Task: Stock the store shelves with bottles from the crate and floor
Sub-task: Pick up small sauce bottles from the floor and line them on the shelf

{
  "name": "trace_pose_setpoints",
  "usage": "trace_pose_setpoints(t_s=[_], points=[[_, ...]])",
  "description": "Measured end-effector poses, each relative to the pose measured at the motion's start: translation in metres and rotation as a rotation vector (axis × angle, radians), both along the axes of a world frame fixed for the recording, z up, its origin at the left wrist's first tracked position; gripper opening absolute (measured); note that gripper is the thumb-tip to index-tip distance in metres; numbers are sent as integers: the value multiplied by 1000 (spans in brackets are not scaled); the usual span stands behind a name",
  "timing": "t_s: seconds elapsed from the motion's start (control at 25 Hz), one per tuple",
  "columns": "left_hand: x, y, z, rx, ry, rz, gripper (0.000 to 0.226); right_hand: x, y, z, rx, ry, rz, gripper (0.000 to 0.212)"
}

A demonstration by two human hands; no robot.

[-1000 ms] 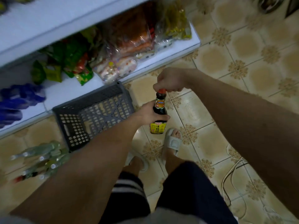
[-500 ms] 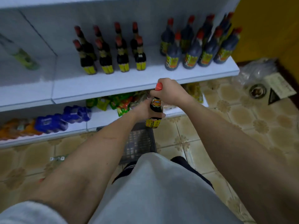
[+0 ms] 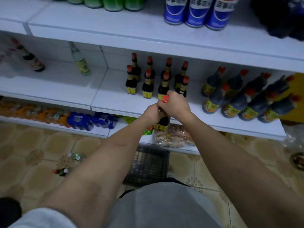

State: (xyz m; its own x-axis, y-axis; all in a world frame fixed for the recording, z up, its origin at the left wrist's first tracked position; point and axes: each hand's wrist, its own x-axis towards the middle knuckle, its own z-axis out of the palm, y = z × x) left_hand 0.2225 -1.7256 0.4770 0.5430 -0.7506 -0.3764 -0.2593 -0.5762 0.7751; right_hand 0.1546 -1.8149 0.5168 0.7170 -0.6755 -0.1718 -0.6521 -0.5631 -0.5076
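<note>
Both hands on one dark bottle: left hand grips its body, right hand wraps the red cap, near the shelf edge.

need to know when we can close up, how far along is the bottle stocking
Done: eight small dark red-capped bottles stand in two rows on the white middle shelf. In hand: the left hand and right hand grip another dark sauce bottle. Left: loose bottles on the tiled floor.
</note>
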Motion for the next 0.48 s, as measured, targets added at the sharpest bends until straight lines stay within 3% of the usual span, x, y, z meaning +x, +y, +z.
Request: trace_pose_setpoints(t_s=[0.24, 0.48], points=[[55, 5, -12, 4, -24, 140, 22, 70, -13, -7, 125, -1, 268, 24], [114, 23, -37, 12, -50, 323, 7, 148, 10, -23, -19, 92, 357, 22]])
